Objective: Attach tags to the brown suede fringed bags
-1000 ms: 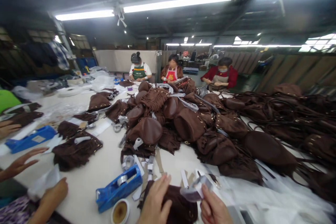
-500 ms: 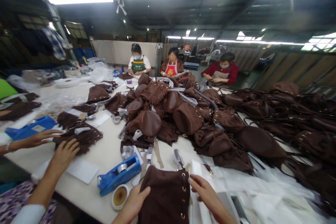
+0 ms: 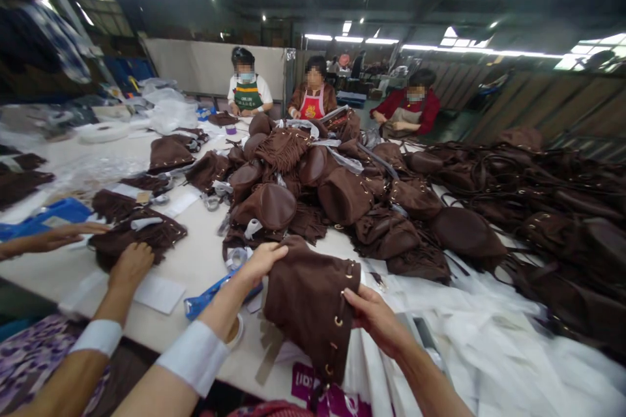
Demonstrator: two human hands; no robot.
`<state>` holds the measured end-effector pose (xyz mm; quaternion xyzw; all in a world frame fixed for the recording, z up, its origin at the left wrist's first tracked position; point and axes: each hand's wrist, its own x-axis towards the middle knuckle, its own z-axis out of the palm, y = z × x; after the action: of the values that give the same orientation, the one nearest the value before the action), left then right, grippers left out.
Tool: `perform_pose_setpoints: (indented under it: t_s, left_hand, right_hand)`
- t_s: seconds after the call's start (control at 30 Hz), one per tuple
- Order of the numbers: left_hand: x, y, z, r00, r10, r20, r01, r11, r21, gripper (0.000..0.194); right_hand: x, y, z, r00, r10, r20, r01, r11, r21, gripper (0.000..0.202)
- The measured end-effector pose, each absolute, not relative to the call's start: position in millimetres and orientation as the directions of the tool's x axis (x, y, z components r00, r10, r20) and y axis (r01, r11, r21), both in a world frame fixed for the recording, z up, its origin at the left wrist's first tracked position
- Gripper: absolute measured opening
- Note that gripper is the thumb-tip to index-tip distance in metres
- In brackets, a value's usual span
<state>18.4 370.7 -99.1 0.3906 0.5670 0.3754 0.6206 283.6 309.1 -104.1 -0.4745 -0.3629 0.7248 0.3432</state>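
A dark brown bag [image 3: 306, 296] with gold eyelets and a cord along its right edge is raised at the near middle of the table. Its upper left corner is gripped by my left hand [image 3: 264, 260], which has a white band on the forearm. My right hand [image 3: 369, 309] pinches the eyelet edge on the right, thumb on the front and fingers behind. Partly behind my left forearm are a blue tape dispenser [image 3: 198, 305] and a tape roll [image 3: 237, 332].
A heap of brown bags [image 3: 274, 205] fills the table's middle and right. White wrapping [image 3: 469, 352] lies at the right front. A co-worker's hands [image 3: 131, 265] touch another bag at left. Three people sit across the table.
The bag has been lifted and tilted. My left hand has moved up to its top left corner, and my right hand has closed on its eyelet edge. The view has shifted.
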Motion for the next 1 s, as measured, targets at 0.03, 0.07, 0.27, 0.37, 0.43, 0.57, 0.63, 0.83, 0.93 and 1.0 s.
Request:
perform_pose_setpoints:
  t_s: [0.03,0.07,0.27,0.37,0.43,0.57,0.63,0.83,0.93,1.0]
  left_hand:
    - [20,385,-91,0.055,0.921,-0.385,-0.018,0.387,0.922,0.043]
    - [21,397,-83,0.029,0.935,-0.353,-0.015,0.354,0.935,0.042]
    - [14,415,-69,-0.218,0.970,-0.106,0.083,0.127,0.988,0.046]
    - [8,383,-100,-0.228,0.968,-0.106,0.217,0.157,0.964,0.036]
    - [7,354,-130,-0.120,0.971,-0.206,0.305,0.233,0.923,0.026]
    - [15,304,-179,0.036,0.932,-0.361,0.478,0.301,0.825,0.032]
    - [20,291,-191,0.066,0.924,-0.376,0.559,0.278,0.781,0.050]
    - [34,295,-194,0.189,0.886,-0.423,0.690,0.187,0.699,0.038]
    - [35,305,-187,0.255,0.839,-0.480,0.666,0.208,0.716,0.020]
    - [35,311,-180,0.349,0.783,-0.515,0.598,0.236,0.766,0.015]
  right_hand:
    - [282,315,-95,-0.302,0.854,-0.424,-0.228,-0.497,-0.838,0.037]
    - [281,321,-87,-0.289,0.867,-0.406,-0.300,-0.485,-0.822,0.035]
    - [269,357,-87,-0.113,0.885,-0.451,-0.568,-0.430,-0.702,0.018]
    - [263,362,-120,-0.062,0.817,-0.573,-0.519,-0.517,-0.681,0.013]
    - [259,361,-144,-0.029,0.755,-0.655,-0.472,-0.588,-0.657,0.015]
    - [260,357,-175,0.017,0.706,-0.708,-0.415,-0.640,-0.647,0.015]
    - [264,360,-180,0.018,0.714,-0.700,-0.397,-0.637,-0.660,0.014]
    - [271,375,-180,-0.016,0.770,-0.638,-0.328,-0.607,-0.724,0.012]
    - [283,379,-179,-0.024,0.803,-0.596,-0.261,-0.581,-0.771,0.013]
    - [295,372,-179,-0.032,0.817,-0.576,-0.181,-0.571,-0.801,0.016]
